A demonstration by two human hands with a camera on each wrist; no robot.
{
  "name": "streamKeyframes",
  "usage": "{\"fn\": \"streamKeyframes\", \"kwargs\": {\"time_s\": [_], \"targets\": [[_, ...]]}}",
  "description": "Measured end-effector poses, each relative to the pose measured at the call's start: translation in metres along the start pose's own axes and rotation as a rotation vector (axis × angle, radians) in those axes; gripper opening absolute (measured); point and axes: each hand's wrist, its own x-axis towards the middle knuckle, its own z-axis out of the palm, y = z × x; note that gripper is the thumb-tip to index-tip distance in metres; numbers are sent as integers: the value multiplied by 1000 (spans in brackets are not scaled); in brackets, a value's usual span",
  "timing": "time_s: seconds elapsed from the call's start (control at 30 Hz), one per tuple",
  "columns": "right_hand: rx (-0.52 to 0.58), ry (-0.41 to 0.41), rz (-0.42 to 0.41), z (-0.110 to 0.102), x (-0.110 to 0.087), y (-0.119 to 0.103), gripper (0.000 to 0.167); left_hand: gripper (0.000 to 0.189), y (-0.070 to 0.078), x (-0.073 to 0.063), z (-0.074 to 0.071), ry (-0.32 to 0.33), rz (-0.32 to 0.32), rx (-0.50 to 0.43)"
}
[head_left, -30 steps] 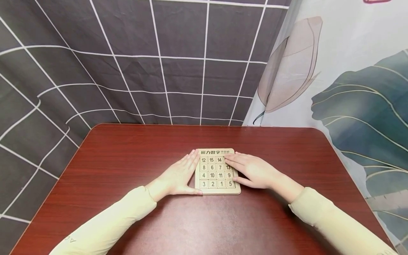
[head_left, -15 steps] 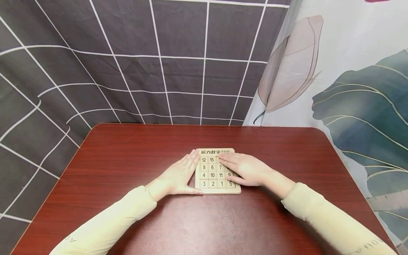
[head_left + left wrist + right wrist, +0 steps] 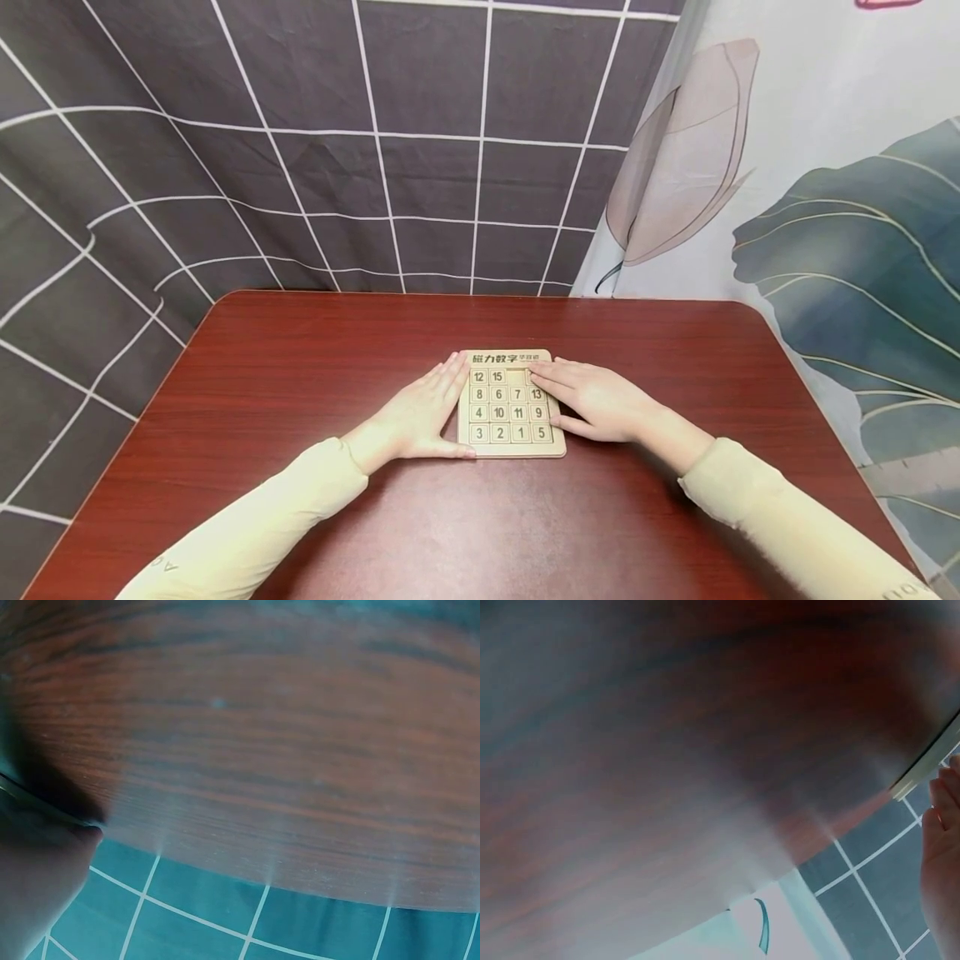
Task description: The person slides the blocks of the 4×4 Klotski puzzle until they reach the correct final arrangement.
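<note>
A wooden number sliding puzzle (image 3: 513, 451) lies flat, with rows of numbered tiles. Its top row shows 12, 15, then an open slot (image 3: 517, 377); fingers cover the last place. My left hand (image 3: 420, 417) rests along the puzzle's left edge, fingers straight and thumb at the lower left corner. From the right, my right hand (image 3: 596, 404) reaches over the puzzle with straight fingertips on the top right tile, thumb by its right edge. Part of the left hand (image 3: 37, 892) appears in the left wrist view. The right wrist view catches the right hand (image 3: 945, 862) beside the puzzle's edge (image 3: 926, 761).
A reddish-brown wooden table (image 3: 480, 533) with rounded far corners carries the puzzle. Behind it hangs a dark curtain (image 3: 427, 175) with a white grid. To the right is a white curtain (image 3: 697, 242) with leaf prints.
My right hand moved left over the 14 tile, then back right. The third place in the top row, where 14 was, is now an open slot. The left hand has stayed still.
</note>
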Motion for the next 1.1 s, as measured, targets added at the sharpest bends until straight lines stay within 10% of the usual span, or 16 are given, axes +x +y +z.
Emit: {"fn": "streamKeyframes", "kwargs": {"time_s": [0.57,1.1], "targets": [[11,-24,-72,3,45,-15,64,126,1,0,0,2,0,-11],[-7,25,-64,1,21,-4,64,126,0,0,3,-2,-12,-9]]}}
